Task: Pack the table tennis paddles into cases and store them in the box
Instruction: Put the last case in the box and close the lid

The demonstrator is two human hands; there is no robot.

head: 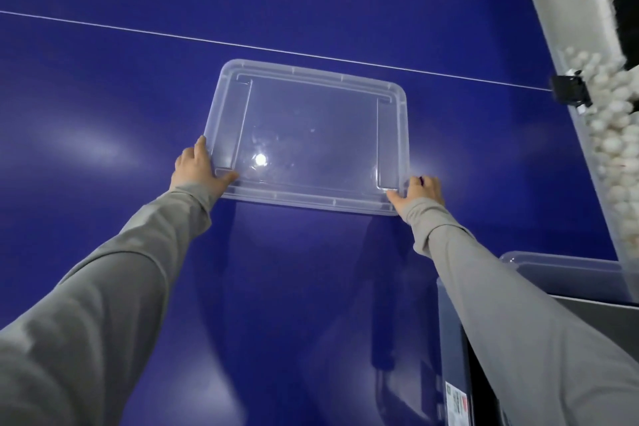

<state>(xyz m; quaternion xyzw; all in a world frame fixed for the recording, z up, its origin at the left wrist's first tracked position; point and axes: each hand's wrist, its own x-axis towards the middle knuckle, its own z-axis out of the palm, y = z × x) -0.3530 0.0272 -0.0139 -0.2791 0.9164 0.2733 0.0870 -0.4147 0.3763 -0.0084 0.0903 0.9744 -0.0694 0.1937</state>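
A clear plastic box lid (pixel 311 135) lies flat on the blue table tennis table (pixel 103 114), just this side of its white line. My left hand (pixel 197 166) grips the lid's near left corner, thumb on top of the rim. My right hand (pixel 420 192) grips the near right corner the same way. The rim of a clear plastic box (pixel 560 261) shows at the lower right, partly hidden behind my right sleeve. No paddles or cases are in view.
A long clear trough full of white balls (pixel 612 135) runs along the right edge, with a black clamp (pixel 568 90) on it. A dark case-like object with a label (pixel 456 391) sits at the bottom right under my right arm.
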